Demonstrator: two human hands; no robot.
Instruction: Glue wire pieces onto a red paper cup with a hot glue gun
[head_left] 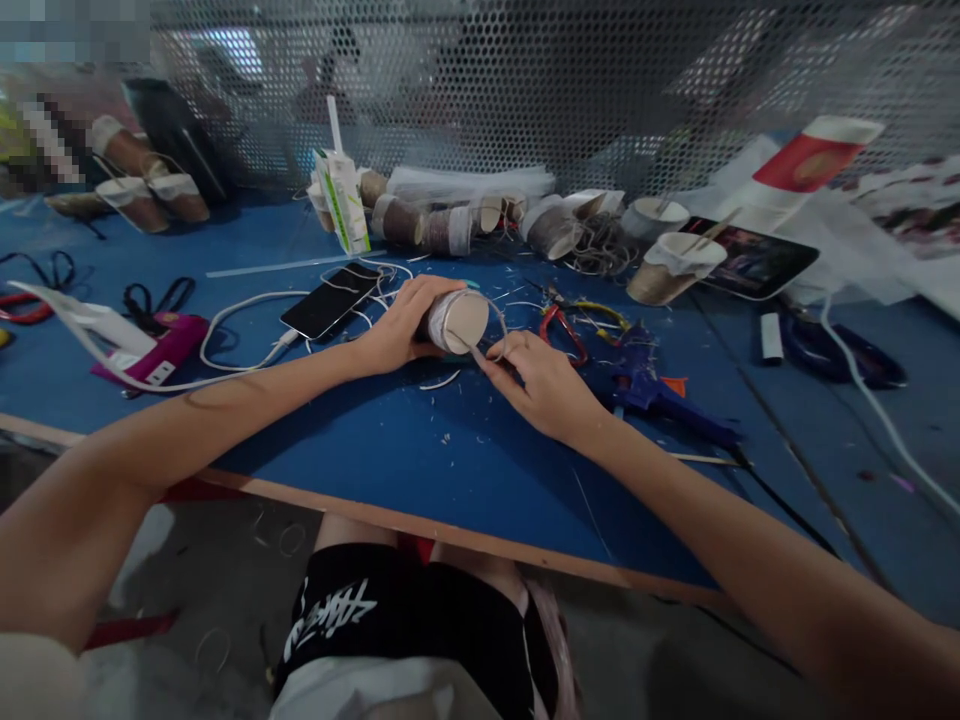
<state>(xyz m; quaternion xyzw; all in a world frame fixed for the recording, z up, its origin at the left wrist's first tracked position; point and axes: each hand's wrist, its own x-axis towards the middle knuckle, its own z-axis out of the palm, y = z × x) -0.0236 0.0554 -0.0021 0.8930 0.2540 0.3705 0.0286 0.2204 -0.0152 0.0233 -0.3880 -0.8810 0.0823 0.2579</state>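
Tipped on its side above the blue table, a small cup [466, 321] wrapped in cord shows its pale round end toward the right. My left hand [409, 325] is wrapped round its far side. Close to that pale end, my right hand [536, 380] pinches a thin grey strand [501, 325] that loops up to the cup. Its fingertips sit just right of the cup's lower edge. A black phone [331, 302] with a white cable lies left of my left hand.
A blue glue gun [649, 385] and red-handled pliers [562, 335] lie right of my right hand. Behind stand a drink carton [343, 205], several wrapped cups and a cord-wrapped cup [664, 275]. A purple tool [166, 350] is at the left. The table's front edge [420, 525] runs below.
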